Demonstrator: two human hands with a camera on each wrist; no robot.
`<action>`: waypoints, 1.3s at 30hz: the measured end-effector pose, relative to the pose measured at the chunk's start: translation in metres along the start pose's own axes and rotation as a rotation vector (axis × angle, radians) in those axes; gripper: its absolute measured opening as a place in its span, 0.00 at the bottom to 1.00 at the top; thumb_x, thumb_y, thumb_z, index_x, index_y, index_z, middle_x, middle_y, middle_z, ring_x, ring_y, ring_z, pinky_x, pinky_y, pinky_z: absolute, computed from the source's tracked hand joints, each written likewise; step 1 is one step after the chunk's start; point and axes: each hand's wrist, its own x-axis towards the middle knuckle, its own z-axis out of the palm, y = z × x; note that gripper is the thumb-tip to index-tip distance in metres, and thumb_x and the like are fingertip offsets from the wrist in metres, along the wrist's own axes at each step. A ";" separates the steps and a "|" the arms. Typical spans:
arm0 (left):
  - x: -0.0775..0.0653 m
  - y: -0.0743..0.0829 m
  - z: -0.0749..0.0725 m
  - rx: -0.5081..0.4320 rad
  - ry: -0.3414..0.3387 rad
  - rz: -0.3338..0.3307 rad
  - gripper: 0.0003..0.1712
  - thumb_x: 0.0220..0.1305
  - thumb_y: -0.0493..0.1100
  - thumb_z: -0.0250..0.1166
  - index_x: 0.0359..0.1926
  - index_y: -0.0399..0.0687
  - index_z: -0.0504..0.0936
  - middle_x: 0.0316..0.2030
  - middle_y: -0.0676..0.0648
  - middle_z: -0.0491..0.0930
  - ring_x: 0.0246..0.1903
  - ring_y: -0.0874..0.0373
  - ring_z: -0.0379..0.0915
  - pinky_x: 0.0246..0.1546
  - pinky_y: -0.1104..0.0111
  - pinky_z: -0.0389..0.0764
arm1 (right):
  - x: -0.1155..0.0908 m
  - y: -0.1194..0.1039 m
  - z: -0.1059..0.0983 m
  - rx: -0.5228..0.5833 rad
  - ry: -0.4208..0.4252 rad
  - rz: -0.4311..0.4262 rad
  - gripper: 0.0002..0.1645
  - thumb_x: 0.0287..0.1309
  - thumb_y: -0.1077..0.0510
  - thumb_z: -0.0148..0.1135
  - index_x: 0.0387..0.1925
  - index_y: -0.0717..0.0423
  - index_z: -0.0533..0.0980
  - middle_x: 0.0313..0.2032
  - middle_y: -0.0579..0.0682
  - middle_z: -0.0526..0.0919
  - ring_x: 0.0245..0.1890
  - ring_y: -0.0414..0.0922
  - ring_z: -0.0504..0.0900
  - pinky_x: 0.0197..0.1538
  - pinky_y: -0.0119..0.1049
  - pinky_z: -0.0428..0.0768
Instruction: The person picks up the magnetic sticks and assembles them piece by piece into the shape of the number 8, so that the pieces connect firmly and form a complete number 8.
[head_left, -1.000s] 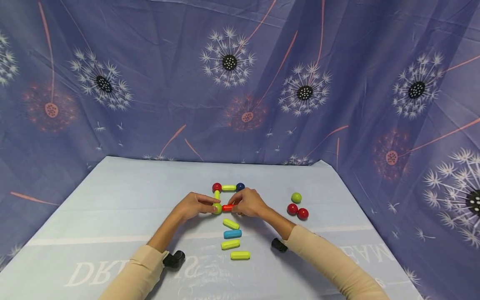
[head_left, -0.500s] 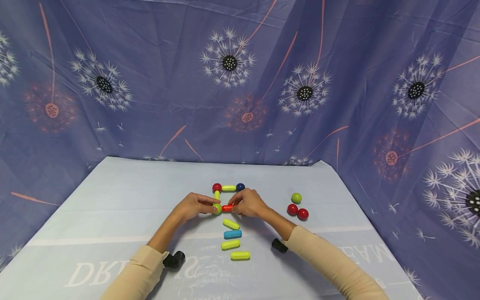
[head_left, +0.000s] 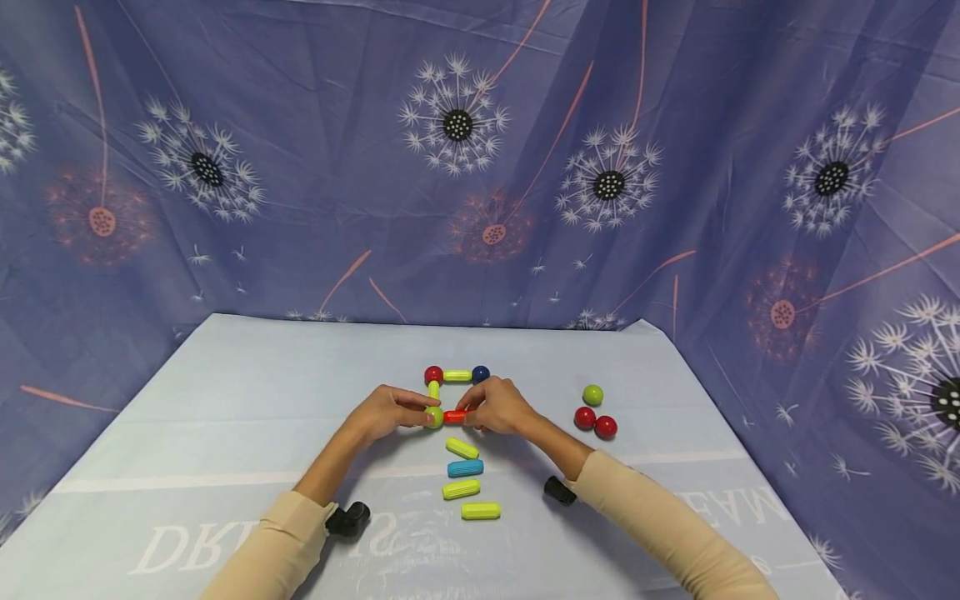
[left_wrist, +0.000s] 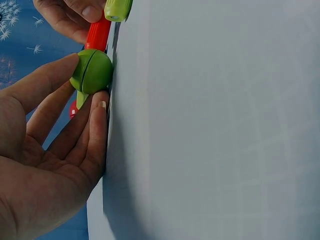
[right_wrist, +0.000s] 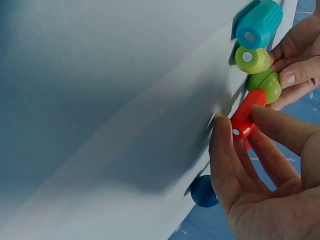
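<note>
My left hand [head_left: 386, 412] pinches a green ball [left_wrist: 92, 71] between thumb and fingers, low over the table. From the right, my right hand [head_left: 498, 406] pinches a red rod [right_wrist: 246, 116] whose far end meets that green ball. A pale white disc shows on the red rod's free end in the right wrist view. Behind the green ball, a yellow-green rod [head_left: 433, 390] runs back to a red ball [head_left: 433, 375]. Another yellow-green rod [head_left: 457, 376] links the red ball to a dark blue ball [head_left: 481, 374].
Loose yellow-green rods [head_left: 480, 511] and a blue rod [head_left: 465, 468] lie in front of the hands. At the right sit a green ball [head_left: 592, 395] and two red balls [head_left: 585, 418]. Black wrist cameras [head_left: 348, 520] hang under both sleeves. A patterned curtain [head_left: 337, 167] stands behind the table.
</note>
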 end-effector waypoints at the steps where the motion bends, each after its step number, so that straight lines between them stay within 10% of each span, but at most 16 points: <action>1: 0.000 0.000 0.000 -0.004 0.001 -0.004 0.18 0.58 0.44 0.76 0.50 0.49 0.90 0.46 0.50 0.89 0.43 0.59 0.82 0.46 0.64 0.78 | 0.000 0.000 0.000 0.002 -0.001 0.001 0.11 0.54 0.63 0.74 0.40 0.53 0.89 0.26 0.45 0.87 0.21 0.43 0.82 0.26 0.30 0.77; 20: 0.001 -0.002 0.000 0.013 0.008 0.004 0.18 0.57 0.44 0.76 0.50 0.50 0.90 0.47 0.50 0.89 0.44 0.59 0.80 0.46 0.65 0.78 | -0.019 0.023 -0.038 -0.024 0.160 -0.039 0.14 0.54 0.57 0.75 0.43 0.54 0.88 0.32 0.44 0.89 0.32 0.40 0.82 0.38 0.36 0.77; 39: 0.001 0.000 -0.001 0.015 0.006 -0.006 0.18 0.57 0.44 0.77 0.50 0.50 0.90 0.49 0.50 0.88 0.45 0.58 0.79 0.44 0.65 0.78 | -0.047 0.094 -0.106 -0.001 0.407 0.119 0.18 0.59 0.56 0.72 0.51 0.54 0.85 0.52 0.62 0.85 0.51 0.57 0.83 0.50 0.50 0.81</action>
